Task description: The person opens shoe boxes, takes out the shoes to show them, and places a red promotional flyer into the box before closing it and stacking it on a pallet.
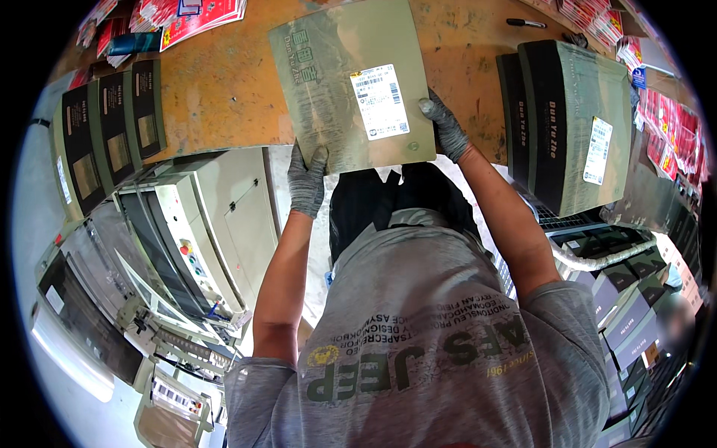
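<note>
Both gloved hands, left hand (307,181), right hand (447,128), pinching olive box (351,86), arms outstretched

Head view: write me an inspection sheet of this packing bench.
Surface: worn orange bench, bare in the middle.
Job's things: flat olive box with a white label, lying at the bench's near edge.
Clutter: stacked boxes at right, upright boxes at left, red leaflets and a black pen at the far edge.
Grippers: left hand and right hand, both in grey gloves, grip the box's near corners.
Cables: nothing seen.
Surroundings: grey machine at lower left, dark boxes at lower right.
</note>
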`<state>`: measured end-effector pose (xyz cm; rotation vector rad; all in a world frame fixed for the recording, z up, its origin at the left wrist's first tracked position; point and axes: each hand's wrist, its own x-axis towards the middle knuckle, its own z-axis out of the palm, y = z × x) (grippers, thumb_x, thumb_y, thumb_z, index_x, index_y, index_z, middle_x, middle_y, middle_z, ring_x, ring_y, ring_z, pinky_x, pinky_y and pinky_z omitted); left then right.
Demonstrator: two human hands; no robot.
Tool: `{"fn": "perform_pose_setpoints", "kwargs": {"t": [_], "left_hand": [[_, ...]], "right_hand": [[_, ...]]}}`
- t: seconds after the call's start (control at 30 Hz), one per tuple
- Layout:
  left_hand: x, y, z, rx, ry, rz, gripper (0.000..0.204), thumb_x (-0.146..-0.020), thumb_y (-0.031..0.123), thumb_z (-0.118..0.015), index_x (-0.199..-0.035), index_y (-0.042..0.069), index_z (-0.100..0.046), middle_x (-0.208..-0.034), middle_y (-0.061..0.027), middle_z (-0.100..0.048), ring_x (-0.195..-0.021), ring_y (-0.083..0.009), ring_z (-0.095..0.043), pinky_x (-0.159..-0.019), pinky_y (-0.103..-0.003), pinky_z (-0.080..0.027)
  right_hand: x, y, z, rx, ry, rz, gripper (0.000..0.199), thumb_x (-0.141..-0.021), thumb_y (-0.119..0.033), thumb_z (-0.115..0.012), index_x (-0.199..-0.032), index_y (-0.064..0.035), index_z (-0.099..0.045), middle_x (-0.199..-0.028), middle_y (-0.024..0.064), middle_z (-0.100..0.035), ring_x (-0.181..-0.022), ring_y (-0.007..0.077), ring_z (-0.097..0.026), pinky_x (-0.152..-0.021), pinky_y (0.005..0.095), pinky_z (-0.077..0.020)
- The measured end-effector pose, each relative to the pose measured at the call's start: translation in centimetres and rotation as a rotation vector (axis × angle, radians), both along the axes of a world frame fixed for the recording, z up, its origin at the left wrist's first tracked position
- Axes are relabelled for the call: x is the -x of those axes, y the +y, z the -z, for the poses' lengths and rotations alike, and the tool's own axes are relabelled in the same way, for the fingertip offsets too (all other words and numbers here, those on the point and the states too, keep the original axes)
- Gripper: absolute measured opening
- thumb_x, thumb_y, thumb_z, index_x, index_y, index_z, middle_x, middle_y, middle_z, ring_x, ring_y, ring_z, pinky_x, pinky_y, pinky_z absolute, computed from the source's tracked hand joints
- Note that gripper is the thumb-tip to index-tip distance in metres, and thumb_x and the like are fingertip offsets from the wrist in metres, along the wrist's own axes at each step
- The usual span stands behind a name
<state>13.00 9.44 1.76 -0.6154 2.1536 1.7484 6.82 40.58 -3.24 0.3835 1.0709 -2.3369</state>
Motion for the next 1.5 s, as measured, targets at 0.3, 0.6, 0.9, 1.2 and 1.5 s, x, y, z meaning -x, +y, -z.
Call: {"fn": "perform_pose_setpoints", "kwargs": {"t": [0.3, 0.6, 0.9, 1.2, 1.5], "left_hand": [[0.1, 0.1, 0.0, -0.078, 0.020, -0.033, 0.069, -0.096, 0.036, -0.073, -0.150, 0.004, -0.043, -0.120, -0.0055, -0.065, -0.100, -0.0120, -0.061, -0.085, -0.026, -0.053], [0.1, -0.3, -0.4, -0.108, -0.015, -0.049, 0.067, -0.096, 0.032, -0.074, -0.149, 0.005, -0.045, -0.110, -0.0022, -0.066, -0.084, -0.0085, -0.059, -0.073, -0.025, -0.053], [0.3, -3.3, -6.7, 0.202, 0.314, 0.604, 0.103, -0.081, 0.032, -0.085, -0.157, 0.006, -0.021, -0.144, -0.0172, -0.043, -0.127, -0.0299, -0.045, -0.104, -0.042, -0.042], [6.9, -10.3, -11.8, 0.862, 1.174, 0.990, 0.135, -0.067, 0.035, -0.090, -0.163, 0.020, 0.003, -0.164, -0.0272, -0.014, -0.149, -0.0480, -0.026, -0.119, -0.060, -0.027], [10.0, -8.0, -22.2, 0.683, 1.214, 1.225, 0.128, -0.053, 0.043, -0.093, -0.161, 0.032, -0.025, -0.154, -0.0249, -0.035, -0.138, -0.0464, -0.042, -0.111, -0.057, -0.039]], "right_hand": [[0.2, -0.5, -1.9, -0.004, -0.053, -0.006, 0.091, -0.086, -0.047, -0.075, -0.157, -0.0080, -0.033, -0.146, 0.0125, -0.050, -0.133, 0.0243, -0.051, -0.110, 0.0406, -0.0461], [0.2, -0.3, -2.6, -0.063, -0.034, -0.067, 0.105, -0.077, -0.046, -0.082, -0.160, -0.0113, -0.027, -0.150, 0.0131, -0.046, -0.139, 0.0278, -0.045, -0.114, 0.0452, -0.0419], [1.2, 0.1, -8.8, -0.045, -0.018, -0.184, 0.112, -0.072, -0.036, -0.086, -0.163, -0.0217, -0.021, -0.157, 0.0116, -0.039, -0.143, 0.0304, -0.041, -0.116, 0.0485, -0.0392], [3.4, 0.3, -13.2, 0.202, -0.152, -0.367, 0.088, -0.081, -0.037, -0.076, -0.155, -0.0094, -0.039, -0.144, 0.0152, -0.057, -0.126, 0.0275, -0.061, -0.108, 0.0449, -0.0490], [7.6, -0.4, -8.6, 0.418, -0.349, -0.349, 0.063, -0.094, -0.047, -0.066, -0.134, 0.0013, -0.060, -0.126, 0.0161, -0.069, -0.103, 0.0254, -0.071, -0.093, 0.0382, -0.0577]]}}
